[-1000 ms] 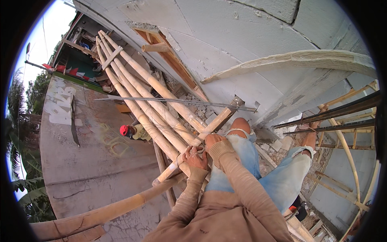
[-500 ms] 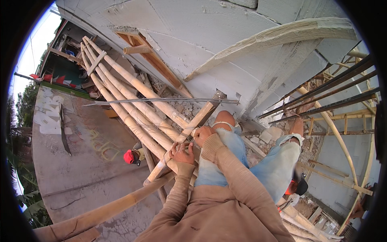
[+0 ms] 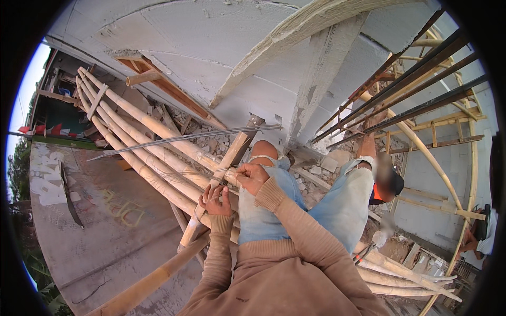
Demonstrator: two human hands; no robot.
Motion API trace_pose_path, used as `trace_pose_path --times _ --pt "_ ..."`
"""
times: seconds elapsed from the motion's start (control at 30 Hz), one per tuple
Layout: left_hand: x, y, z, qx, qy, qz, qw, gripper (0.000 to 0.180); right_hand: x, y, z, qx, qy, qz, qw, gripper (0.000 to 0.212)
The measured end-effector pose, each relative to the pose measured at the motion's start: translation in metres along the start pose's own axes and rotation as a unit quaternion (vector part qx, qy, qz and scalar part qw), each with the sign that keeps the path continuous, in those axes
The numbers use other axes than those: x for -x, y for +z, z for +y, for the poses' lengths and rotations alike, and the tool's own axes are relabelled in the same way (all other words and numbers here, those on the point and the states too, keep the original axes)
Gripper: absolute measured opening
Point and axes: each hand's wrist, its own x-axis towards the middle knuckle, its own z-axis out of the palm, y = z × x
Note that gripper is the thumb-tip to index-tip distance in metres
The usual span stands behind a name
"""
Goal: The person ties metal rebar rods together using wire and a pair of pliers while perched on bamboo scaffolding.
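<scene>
In front of my lap, a wooden batten (image 3: 230,154) crosses several long bamboo poles (image 3: 142,138). Thin wire (image 3: 167,173) trails in loose strands over the poles toward this crossing. My left hand (image 3: 216,201) rests at the batten's lower end, its fingers apart and slightly bent. Just to its right, my right hand (image 3: 253,178) is closed in a pinch beside the crossing, apparently on the end of the thin wire. The fingertips partly hide the joint. A bundle of long thin metal rods (image 3: 184,139) lies across the poles beyond my hands.
A grey block wall (image 3: 200,42) rises ahead, with rubble (image 3: 211,145) at its foot. Dark steel bars (image 3: 411,87) and bamboo scaffolding (image 3: 429,160) stand at right. Another person (image 3: 387,187) is lower down at right. Far below at left lies a concrete surface (image 3: 116,226).
The view has turned, so the wall and poles sit further left. My right hand has drawn a little up and away from the left hand, which stays at the crossing.
</scene>
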Motion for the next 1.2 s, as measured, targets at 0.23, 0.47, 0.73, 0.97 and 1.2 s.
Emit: trace_pose_path --times 0.23,0.47,0.73,0.97,1.2 --pt "-0.002 -0.001 0.004 -0.029 0.01 0.04 0.999 0.034 0.117 -0.103 -0.08 -0.141 -0.025 0.114 0.983 0.014" --pt "-0.008 -0.085 0.16 0.219 0.206 0.141 0.943 0.058 0.222 -0.172 -0.108 -0.094 -0.047 0.251 0.962 0.012" --pt "0.04 -0.068 0.328 0.368 0.205 -0.568 0.707 0.053 0.242 -0.191 -0.127 -0.182 -0.2 0.452 0.85 0.014" --pt "0.071 -0.045 0.339 0.295 0.326 -0.504 0.744 0.02 0.286 -0.256 -0.117 -0.262 -0.265 0.566 0.735 0.019" --pt "0.059 -0.029 0.325 0.264 0.367 -0.443 0.774 0.015 0.323 -0.294 -0.089 -0.086 -0.174 0.746 0.638 0.022"
